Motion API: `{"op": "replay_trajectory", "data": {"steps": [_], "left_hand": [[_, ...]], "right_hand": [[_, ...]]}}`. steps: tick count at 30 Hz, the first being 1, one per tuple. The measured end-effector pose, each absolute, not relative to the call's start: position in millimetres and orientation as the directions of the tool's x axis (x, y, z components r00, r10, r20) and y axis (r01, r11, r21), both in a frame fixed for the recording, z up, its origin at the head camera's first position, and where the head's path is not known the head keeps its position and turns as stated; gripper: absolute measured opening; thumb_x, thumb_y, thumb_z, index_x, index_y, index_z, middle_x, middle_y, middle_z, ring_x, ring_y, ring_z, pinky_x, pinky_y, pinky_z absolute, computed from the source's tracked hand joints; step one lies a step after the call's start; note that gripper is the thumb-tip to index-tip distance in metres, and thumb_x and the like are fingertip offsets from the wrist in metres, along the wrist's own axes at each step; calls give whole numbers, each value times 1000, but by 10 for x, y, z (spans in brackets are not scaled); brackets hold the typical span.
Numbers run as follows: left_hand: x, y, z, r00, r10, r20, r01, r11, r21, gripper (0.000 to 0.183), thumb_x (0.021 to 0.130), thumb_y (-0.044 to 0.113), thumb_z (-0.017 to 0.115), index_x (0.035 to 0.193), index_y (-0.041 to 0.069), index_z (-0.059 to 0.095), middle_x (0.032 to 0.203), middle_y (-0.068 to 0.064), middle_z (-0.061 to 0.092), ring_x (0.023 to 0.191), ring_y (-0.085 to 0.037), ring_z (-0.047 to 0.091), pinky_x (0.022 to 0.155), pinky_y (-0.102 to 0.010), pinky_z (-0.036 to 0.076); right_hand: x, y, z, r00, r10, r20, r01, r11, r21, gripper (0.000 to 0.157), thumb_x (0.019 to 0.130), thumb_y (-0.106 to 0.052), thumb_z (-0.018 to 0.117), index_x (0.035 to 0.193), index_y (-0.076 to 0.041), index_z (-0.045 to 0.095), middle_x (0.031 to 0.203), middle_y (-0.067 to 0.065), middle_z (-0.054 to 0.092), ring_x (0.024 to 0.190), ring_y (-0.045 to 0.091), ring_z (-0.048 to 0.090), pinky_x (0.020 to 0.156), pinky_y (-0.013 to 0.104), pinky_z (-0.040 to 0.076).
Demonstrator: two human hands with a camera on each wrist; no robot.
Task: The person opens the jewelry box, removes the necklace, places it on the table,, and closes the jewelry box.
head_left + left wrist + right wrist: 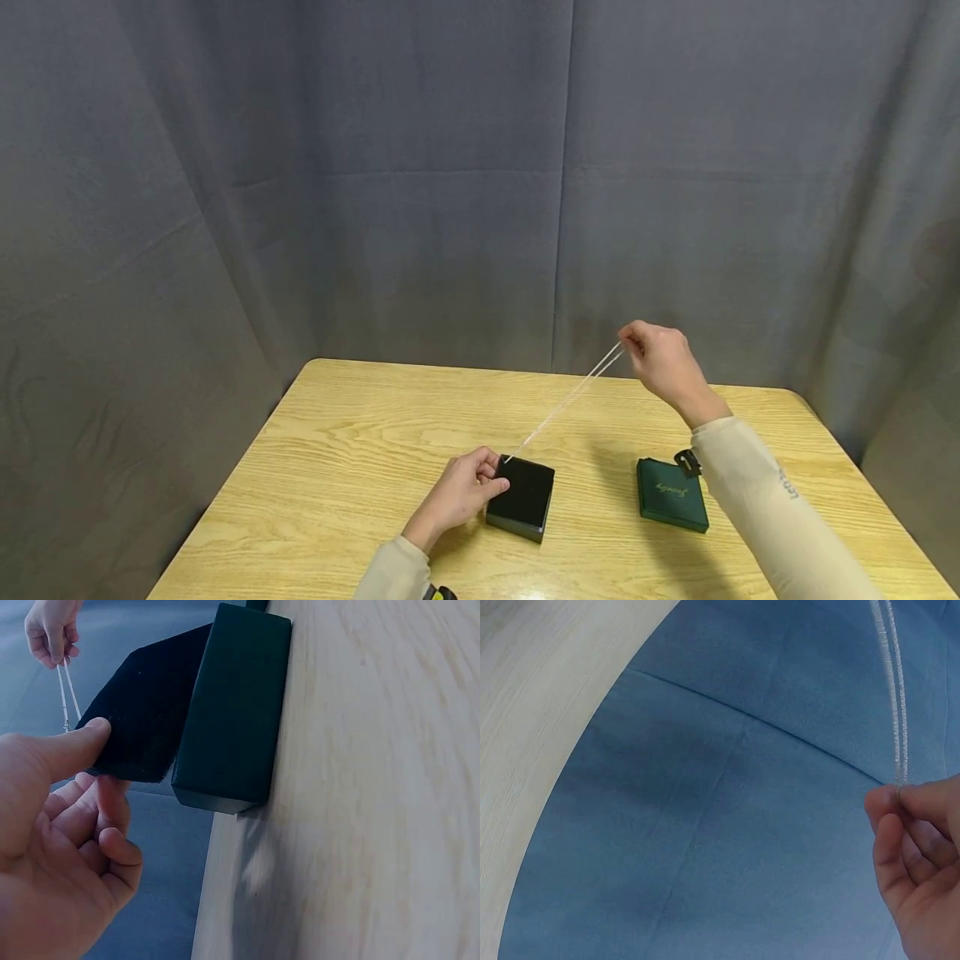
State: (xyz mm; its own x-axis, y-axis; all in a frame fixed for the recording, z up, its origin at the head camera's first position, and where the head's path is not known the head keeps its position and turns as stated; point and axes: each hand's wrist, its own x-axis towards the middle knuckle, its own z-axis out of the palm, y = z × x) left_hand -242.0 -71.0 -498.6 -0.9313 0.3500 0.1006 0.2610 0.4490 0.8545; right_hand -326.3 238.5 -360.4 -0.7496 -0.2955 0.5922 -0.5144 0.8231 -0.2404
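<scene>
Head view: a person is working with both bare hands over a wooden table, a grey curtain hanging behind. The left hand is pinching a black pad at its edge, the thumb lying on top and fingers bending beneath. From the left wrist, I am seeing this pad tilting up out of a dark green box, which is resting on the table. The right hand is holding up a thin, silvery-white chain, gripping it between thumb and fingertips, well above the tabletop. Two close strands are slanting down from that grip to the pad's far-left corner, just beside the left fingers; whether they are fastened there, I am not able to tell. To the right of the box and apart from it, a green cover bearing gold script is lying on the table, near the right sleeve.
</scene>
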Motion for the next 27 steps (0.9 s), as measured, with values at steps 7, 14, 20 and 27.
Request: {"op": "replay_trajectory", "data": {"steps": [7, 14, 20, 27], "left_hand": [[-2395, -701, -4936, -927, 360, 106, 269, 443, 855, 17, 90, 23, 67, 100, 11, 59, 93, 3, 58, 84, -12, 53, 76, -29, 46], [-2374, -689, -4870, -920, 369, 132, 294, 426, 856, 18, 90, 22, 66, 102, 10, 60, 96, 2, 60, 89, -13, 55, 80, -30, 47], [-2361, -677, -4860, -911, 379, 163, 323, 411, 853, 19, 89, 21, 67, 100, 7, 60, 95, 0, 61, 89, -14, 55, 79, -29, 47], [-2363, -667, -4838, -911, 370, 183, 333, 395, 856, 19, 89, 20, 68, 99, 6, 60, 93, 0, 61, 88, -12, 56, 78, -27, 47]], "right_hand": [[-3298, 2418, -3585, -751, -279, 599, -505, 827, -247, 9, 89, 2, 60, 96, 2, 66, 88, 17, 68, 73, 28, 64, 66, 45, 51], [-3331, 2410, -3538, -714, -276, 643, -525, 819, -232, 9, 88, 3, 61, 95, 4, 66, 86, 18, 67, 72, 29, 64, 66, 45, 51], [-3338, 2399, -3525, -699, -264, 664, -529, 816, -233, 8, 88, 4, 60, 93, 4, 66, 85, 18, 67, 71, 29, 63, 65, 45, 50], [-3366, 2404, -3494, -691, -238, 683, -517, 823, -236, 8, 88, 4, 61, 92, 4, 67, 83, 18, 67, 71, 30, 63, 66, 46, 50]]}}
